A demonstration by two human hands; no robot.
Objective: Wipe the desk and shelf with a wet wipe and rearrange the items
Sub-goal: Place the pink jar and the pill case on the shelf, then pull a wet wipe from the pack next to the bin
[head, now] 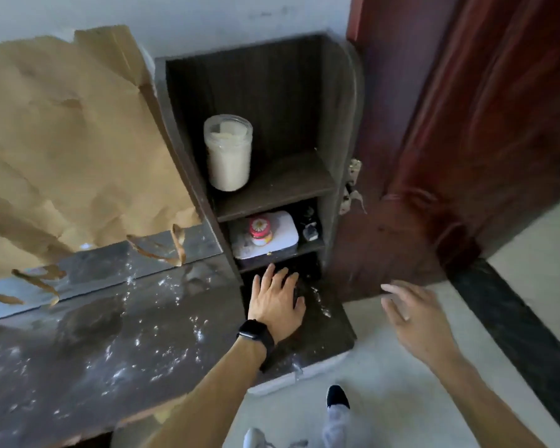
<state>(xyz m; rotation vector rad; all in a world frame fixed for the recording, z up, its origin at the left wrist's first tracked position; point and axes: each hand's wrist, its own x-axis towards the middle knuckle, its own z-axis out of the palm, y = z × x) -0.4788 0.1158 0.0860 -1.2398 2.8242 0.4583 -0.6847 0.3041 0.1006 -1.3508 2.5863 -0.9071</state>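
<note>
A dark desk [88, 344], speckled with white dust, joins a dark shelf unit [343, 124] at its right end. My left hand [277, 302], with a black watch on the wrist, lies flat on the lowest level of the shelf, fingers spread. A small dark shape shows under the fingertips; I cannot tell what it is. My right hand [411, 313] hovers blurred in the air to the right, fingers apart, holding nothing. On the upper shelf stands a clear jar of white stuff [228, 153]. The middle shelf holds a white box [282, 234], a pink-lidded pot [261, 231] on it, and a small dark bottle [311, 229]. No wipe is visible.
Torn brown paper [68, 140] covers the mirror [117, 266] behind the desk, with strips hanging loose. A red-brown door [466, 140] stands right of the shelf. Below are a pale tiled floor [385, 376] and my foot in a black shoe [337, 396].
</note>
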